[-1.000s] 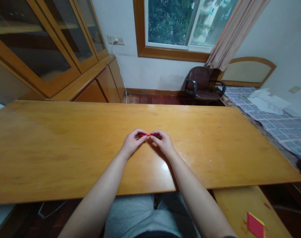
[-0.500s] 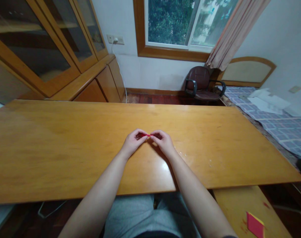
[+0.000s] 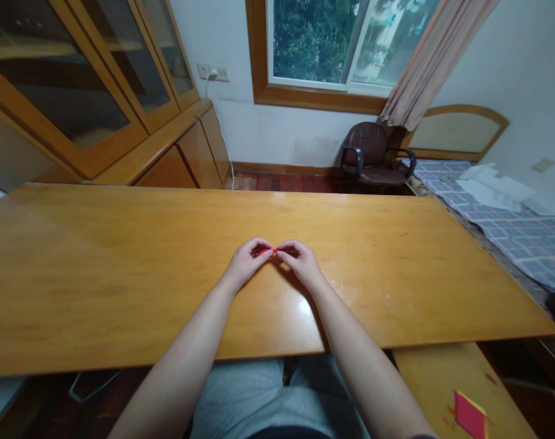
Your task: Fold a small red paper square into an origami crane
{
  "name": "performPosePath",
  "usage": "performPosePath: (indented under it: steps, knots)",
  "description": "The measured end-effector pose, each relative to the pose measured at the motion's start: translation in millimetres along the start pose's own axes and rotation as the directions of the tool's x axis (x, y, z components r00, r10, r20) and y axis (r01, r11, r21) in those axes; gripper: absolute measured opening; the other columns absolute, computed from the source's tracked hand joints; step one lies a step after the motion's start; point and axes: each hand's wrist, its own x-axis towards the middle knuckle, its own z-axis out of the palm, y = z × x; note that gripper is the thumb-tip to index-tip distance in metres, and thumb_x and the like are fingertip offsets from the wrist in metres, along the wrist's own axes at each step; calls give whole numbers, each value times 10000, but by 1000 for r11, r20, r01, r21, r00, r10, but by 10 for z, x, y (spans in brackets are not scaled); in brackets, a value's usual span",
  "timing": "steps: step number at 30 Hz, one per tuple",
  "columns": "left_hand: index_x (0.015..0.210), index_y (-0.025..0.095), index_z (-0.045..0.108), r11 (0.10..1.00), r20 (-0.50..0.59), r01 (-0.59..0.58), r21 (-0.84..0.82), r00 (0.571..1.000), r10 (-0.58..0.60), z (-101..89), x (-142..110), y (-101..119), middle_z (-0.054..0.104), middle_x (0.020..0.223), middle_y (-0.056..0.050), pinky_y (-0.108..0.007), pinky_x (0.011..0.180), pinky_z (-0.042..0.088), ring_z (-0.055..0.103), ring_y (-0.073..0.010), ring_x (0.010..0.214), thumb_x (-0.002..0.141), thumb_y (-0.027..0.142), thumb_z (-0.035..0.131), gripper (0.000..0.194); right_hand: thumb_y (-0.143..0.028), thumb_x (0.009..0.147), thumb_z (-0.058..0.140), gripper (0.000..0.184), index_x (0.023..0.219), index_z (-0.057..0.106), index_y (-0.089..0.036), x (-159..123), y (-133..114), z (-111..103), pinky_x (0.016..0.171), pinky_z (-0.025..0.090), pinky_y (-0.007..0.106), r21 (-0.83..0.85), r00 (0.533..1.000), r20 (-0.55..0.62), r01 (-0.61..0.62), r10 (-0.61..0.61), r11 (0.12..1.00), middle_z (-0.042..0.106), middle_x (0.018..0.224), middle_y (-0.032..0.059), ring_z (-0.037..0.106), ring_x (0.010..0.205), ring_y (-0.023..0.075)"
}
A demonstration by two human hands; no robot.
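My left hand [image 3: 246,264] and my right hand [image 3: 301,262] meet over the middle of a long wooden table [image 3: 122,262]. Both are closed in a pinch on a small red folded paper [image 3: 268,250], of which only a thin red strip shows between the fingertips. The rest of the paper is hidden by my fingers. Both wrists rest near the tabletop, forearms reaching in from the near edge.
A lower wooden surface [image 3: 446,378] at the bottom right carries a stack of red and yellow paper [image 3: 470,416]. Wooden glass-door cabinets [image 3: 89,91] stand at the left. A dark armchair [image 3: 373,155] sits under the window, and a bed [image 3: 510,219] lies at the right.
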Motion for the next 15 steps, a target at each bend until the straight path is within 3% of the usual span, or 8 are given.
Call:
performPosePath:
  steps: [7, 15]
  knots:
    - [856, 172, 694, 985, 67, -63, 158, 996, 53, -18, 4, 78, 686, 868, -48, -307, 793, 491, 634, -189, 832, 817, 367, 646, 205, -284, 776, 681, 175, 922, 667, -189, -6, 11, 2, 764, 526, 297, 62, 1000, -19, -3, 4, 998, 703, 881, 41, 655, 800, 167]
    - [819, 174, 680, 977, 69, -83, 194, 995, 71, -39, 7, 88, 657, 823, -40, -282, 723, 472, 610, -178, 777, 823, 375, 631, 207, -327, 779, 695, 204, 934, 669, -196, -9, 20, 2, 764, 541, 307, 75, 1000, 10, -12, 11, 997, 703, 889, 47, 657, 796, 168]
